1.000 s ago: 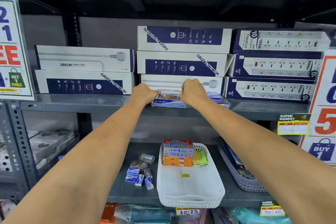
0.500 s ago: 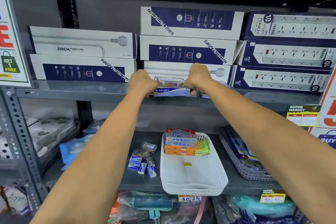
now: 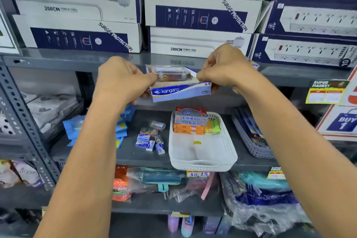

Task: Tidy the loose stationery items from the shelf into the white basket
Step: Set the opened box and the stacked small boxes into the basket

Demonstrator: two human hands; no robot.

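Shop shelving [image 3: 73, 60]; both hands, left [image 3: 123, 81], right [image 3: 222, 69], grasping kangaro box [image 3: 179, 92] above white basket [image 3: 202, 164].

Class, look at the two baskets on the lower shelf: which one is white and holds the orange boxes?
The white basket, left of the grey basket; orange boxes sit stacked at its back.

Shelving: grey metal rack [image 3: 29, 121], perforated upright at 9 o'clock.
Top shelf: stacked power-strip boxes [image 3: 77, 33], 12 o'clock.
Signs: yellow price tag [image 3: 326, 92], 3 o'clock.

blue-and-white kangaro box [image 3: 180, 92], white perforated basket [image 3: 202, 152] — orange, grey, green packs inside, navy-white cartons [image 3: 77, 36]
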